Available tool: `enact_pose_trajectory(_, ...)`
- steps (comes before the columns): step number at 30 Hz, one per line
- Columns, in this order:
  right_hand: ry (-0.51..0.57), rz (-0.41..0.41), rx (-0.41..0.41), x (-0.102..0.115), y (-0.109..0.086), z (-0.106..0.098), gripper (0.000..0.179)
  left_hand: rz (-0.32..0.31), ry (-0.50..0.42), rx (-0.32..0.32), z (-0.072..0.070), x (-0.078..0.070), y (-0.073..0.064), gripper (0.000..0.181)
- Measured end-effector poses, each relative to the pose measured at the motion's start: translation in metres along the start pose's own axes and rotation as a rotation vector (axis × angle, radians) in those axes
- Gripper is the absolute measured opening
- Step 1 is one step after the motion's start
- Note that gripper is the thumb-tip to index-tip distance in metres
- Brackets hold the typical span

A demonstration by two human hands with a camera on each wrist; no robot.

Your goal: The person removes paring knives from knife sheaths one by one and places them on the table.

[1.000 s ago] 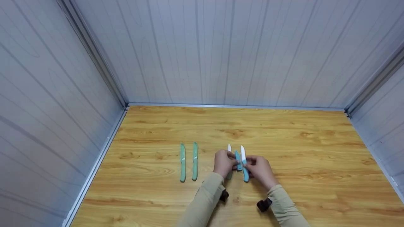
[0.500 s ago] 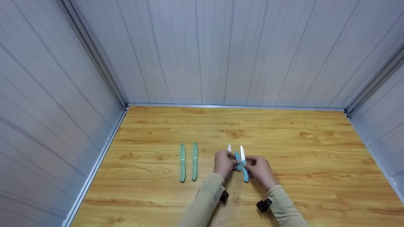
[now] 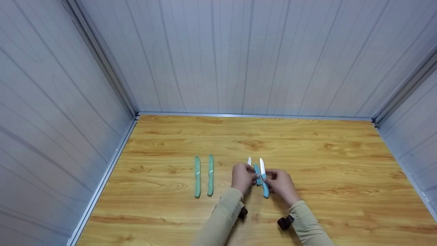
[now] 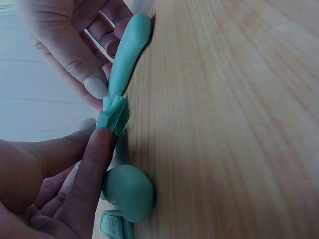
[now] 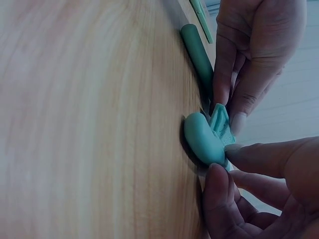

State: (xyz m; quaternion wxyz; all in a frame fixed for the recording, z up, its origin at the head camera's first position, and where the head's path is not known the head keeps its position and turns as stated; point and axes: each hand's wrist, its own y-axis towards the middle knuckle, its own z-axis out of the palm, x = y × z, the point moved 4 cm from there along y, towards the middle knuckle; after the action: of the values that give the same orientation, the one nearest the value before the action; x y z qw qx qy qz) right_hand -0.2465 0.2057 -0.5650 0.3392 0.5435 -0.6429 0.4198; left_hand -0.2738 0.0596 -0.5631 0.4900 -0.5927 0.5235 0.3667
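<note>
Both sets of fingers grasping. Your right hand (image 3: 280,181) pinches the blue knife (image 3: 263,175) at the front of its handle (image 3: 266,192); your left hand (image 3: 241,176) pinches the blue cover (image 3: 257,169). Knife lies just right of your left fingers, white blade (image 3: 262,166) pointing away from you, butt trailing behind your right fingers, low over the worktop (image 3: 324,157).

Handling, judged by eye: light and stiff. Handle looks smooth, so may twist in a two-finger pinch; hold it close behind the blade, thumb opposite fingertips, off the edge. Blade may be ceramic: treat as brittle, no prying or sideways load. Cover looks thin-walled; grip its sides lightly so it isn't squeezed narrow. Cannot tell whether cover and knife touch.

Nearby: another knife (image 3: 249,160), bare-bladed, partly hidden by your left fingers; mind its tip. Green knife (image 3: 210,181) and its twin (image 3: 197,181) lie farther left of them.
</note>
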Motion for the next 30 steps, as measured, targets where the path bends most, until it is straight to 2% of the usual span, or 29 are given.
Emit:
enact_pose_trajectory(8,0.005,0.021,0.006,-0.0001,-0.0004,0.0008,0.032,-0.002,0.012,0.002,-0.0006,0.0008,-0.0003,0.008)
enact_pose_trajectory(13,-0.013,0.039,0.012,-0.0006,-0.0001,0.0008,0.034,0.027,0.013,-0.003,-0.0015,-0.0005,-0.0018,0.006)
enact_pose_trajectory(22,-0.010,0.042,0.010,0.0004,-0.0003,-0.0001,0.034,0.013,-0.021,-0.021,-0.0028,0.0009,-0.0016,0.006)
enact_pose_trajectory(30,-0.007,0.044,0.023,-0.0008,-0.0018,-0.0004,0.035,0.033,-0.056,-0.022,-0.0030,0.0043,-0.0020,0.006)
